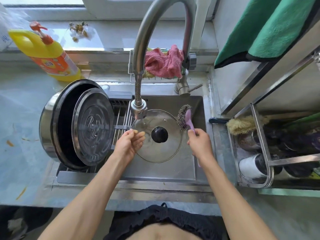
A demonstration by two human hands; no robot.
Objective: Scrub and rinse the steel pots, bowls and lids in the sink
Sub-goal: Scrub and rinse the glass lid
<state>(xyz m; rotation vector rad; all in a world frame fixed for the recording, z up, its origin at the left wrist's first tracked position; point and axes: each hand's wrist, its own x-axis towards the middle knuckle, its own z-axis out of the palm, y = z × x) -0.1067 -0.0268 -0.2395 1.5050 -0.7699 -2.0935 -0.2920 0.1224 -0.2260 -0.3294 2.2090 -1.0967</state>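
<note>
A round glass lid [164,151] with a steel rim and a black knob sits over the steel sink [199,108], just under the faucet head [139,109]. My left hand [129,144] holds the lid by its left rim, thumb on top and fingers under the glass. My right hand [199,142] grips the purple handle of a steel-wool scrubber [184,116], whose wire head stands at the lid's upper right edge. A large steel pot [50,122] lies tilted on the drying rack at left, with a steel lid [93,127] leaning inside it.
A yellow detergent bottle [50,54] stands on the counter at back left. A pink cloth [164,63] lies in the wire caddy behind the faucet. A steel dish rack [270,144] with cups and a brush [242,124] fills the right side; green towels [270,28] hang above it.
</note>
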